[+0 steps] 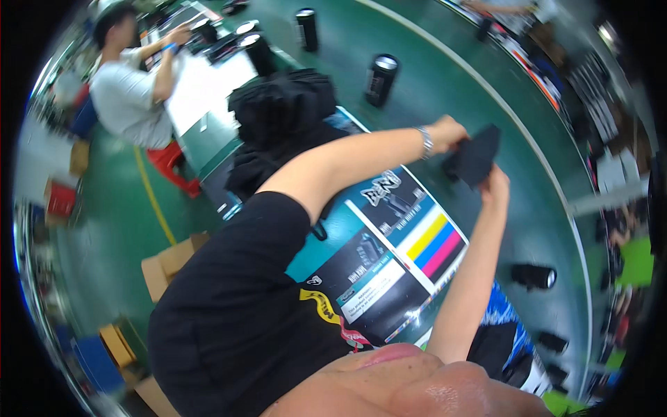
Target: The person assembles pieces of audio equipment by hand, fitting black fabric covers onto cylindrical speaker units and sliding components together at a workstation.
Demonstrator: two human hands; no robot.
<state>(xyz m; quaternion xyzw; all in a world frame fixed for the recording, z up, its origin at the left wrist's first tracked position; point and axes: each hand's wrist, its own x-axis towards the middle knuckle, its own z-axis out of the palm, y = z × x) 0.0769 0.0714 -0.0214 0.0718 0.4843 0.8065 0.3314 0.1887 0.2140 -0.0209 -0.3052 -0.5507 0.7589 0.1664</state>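
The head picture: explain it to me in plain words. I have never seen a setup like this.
There is no machine here: these are a person's own bare hands. The single picture comes from a wide camera worn on that person's head, looking down, which is why straight edges curve.

The left hand, with a metal band at its wrist, and the right hand are both at a dark, soft-looking piece. The right pinches its lower edge; the left's exact grip is too small to make out.

Below them lie printed panels, some with bright stripes. A heap of black fabric sits further left. Beyond stands a black cylinder. Another person is visible at upper left.
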